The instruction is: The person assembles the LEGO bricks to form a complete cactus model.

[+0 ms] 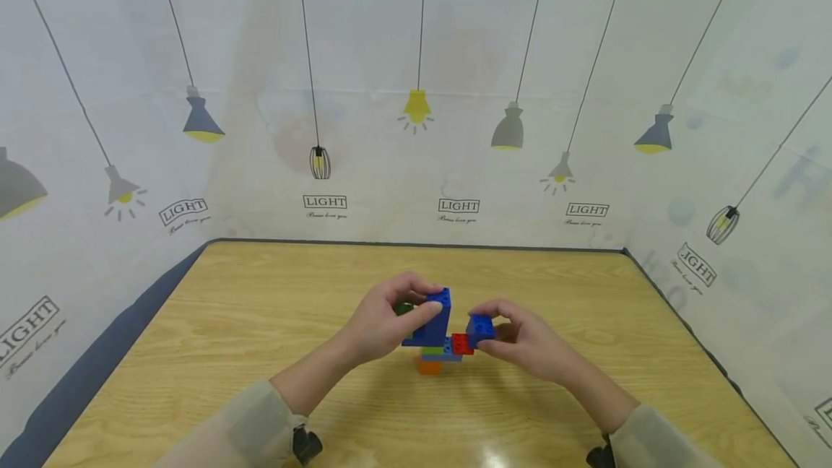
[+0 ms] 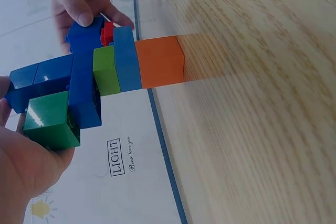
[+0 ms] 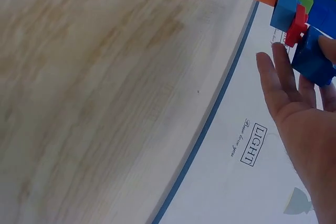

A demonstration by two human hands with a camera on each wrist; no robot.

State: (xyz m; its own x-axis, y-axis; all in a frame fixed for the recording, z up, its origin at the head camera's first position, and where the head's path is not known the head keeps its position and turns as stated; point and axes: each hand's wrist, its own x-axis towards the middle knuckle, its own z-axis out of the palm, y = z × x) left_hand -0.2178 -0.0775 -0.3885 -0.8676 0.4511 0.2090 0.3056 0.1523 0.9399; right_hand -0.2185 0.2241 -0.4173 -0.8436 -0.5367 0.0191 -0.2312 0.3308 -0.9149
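A small tower of toy building bricks stands on the table. Its base is an orange brick [image 1: 429, 367], under a light blue brick [image 1: 450, 357] that carries a lime green brick [image 2: 106, 71] and a thin red brick [image 1: 462, 344]. Higher up are dark blue bricks [image 1: 438, 323] and a dark green brick [image 2: 47, 121]. My left hand [image 1: 383, 320] grips these upper bricks from the left, fingers over the top. Between thumb and fingers, my right hand [image 1: 529, 341] pinches a blue brick [image 1: 481, 328] right by the red one. Whether those two are joined, I cannot tell.
The wood-grain table [image 1: 260, 309] extends around the tower on all sides. Behind it and along both sides hangs a pale backdrop [image 1: 364, 92] printed with lamps. A dark edge strip [image 1: 416, 243] runs along the table's back.
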